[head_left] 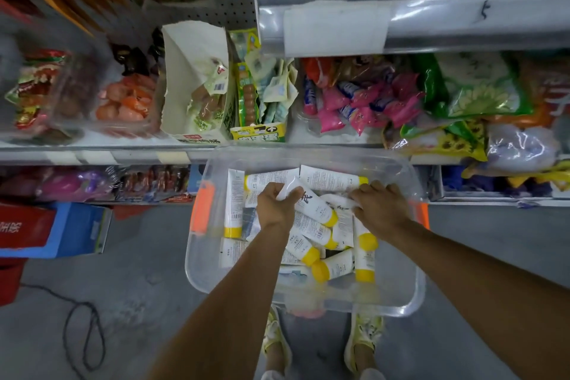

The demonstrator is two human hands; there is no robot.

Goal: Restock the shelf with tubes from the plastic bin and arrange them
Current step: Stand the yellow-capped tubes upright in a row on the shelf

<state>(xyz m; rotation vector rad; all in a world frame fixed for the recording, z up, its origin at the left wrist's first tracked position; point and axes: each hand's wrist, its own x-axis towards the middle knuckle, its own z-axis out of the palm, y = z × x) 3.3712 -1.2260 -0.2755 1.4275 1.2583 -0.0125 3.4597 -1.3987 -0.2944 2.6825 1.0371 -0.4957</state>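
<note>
Inside plastic bin [200, 256]: your left hand [277, 207] pinches 1 tube [317, 207] by its flat end; your right hand [379, 207] curls over other tubes [336, 265], grip unclear; 9 yellow caps [367, 241] visible.

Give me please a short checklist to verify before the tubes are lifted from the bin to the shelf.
1. Left hand holds a tube: ok, it pinches the flat end.
2. Right hand holds a tube: cannot tell, its fingertips are hidden among the tubes.
3. Held tube is free to lift: ok, it lies on top of the others.
4. Plastic bin has stock left: ok, many tubes.
5. Free place on the shelf: cannot tell; the part in view is full of snack packets.
</note>
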